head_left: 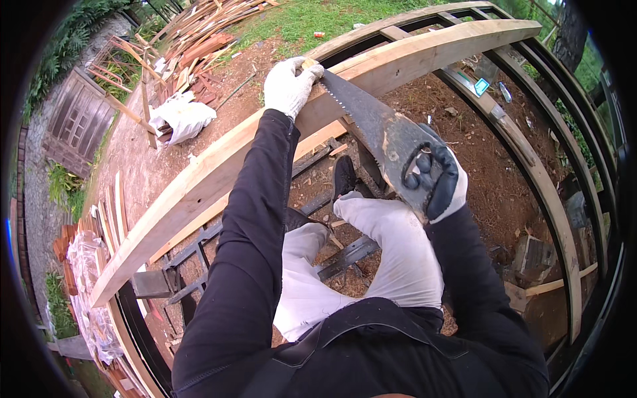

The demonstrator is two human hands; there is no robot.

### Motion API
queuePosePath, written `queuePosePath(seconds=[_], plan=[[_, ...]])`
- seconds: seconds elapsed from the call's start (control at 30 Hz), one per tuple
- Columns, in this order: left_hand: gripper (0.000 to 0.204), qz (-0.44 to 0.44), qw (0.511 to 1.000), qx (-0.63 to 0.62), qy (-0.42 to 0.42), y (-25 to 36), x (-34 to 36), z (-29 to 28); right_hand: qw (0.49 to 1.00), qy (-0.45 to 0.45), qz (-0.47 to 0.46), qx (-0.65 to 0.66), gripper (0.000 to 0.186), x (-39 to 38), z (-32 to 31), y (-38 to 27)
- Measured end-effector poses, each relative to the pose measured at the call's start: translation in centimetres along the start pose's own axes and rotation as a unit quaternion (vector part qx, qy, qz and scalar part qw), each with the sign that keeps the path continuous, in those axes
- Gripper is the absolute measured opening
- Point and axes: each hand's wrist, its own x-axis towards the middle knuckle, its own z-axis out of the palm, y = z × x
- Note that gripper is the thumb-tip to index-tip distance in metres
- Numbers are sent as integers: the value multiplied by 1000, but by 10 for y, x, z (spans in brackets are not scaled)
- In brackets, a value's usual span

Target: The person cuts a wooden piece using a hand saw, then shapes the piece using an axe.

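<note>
My right hand [446, 180], in a white glove with a dark palm, is wrapped around the handle of a handsaw [378, 123]. The worn grey blade slants up and left across a long pale wooden beam [219, 169], its toothed edge facing left and its narrow end at the beam's far edge. My left hand [290, 86], also gloved, grips the beam's far side just left of the blade tip. A small bit of light wood shows at its fingertips; whether it belongs to the beam is unclear.
Dark metal bars and more timber [517, 142] form a frame on the right. Below the beam are my legs and metal framing [348, 257] over bare soil. Scrap boards [199, 53] and a white sack [182, 116] lie at far left; plastic-wrapped planks [93, 292] are nearer.
</note>
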Motion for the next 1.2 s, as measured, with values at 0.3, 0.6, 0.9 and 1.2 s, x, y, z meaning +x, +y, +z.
queuePosePath(seconds=[0.3,0.6,0.9,1.2], plan=[[36,8,999,-41,-3,4,8,15,999,-14,-32,4,27,83,47,16],[26,-29,995,-94,-14,1,3,5,998,-21,-46,28,22,59,40,22],[39,-52,939,-307,146,-6,-3,-1,990,-36,-117,-70,56,-45,1,-29],[36,-108,593,-796,53,28,-128,-65,847,-128,-279,-434,79,-107,-44,-29]])
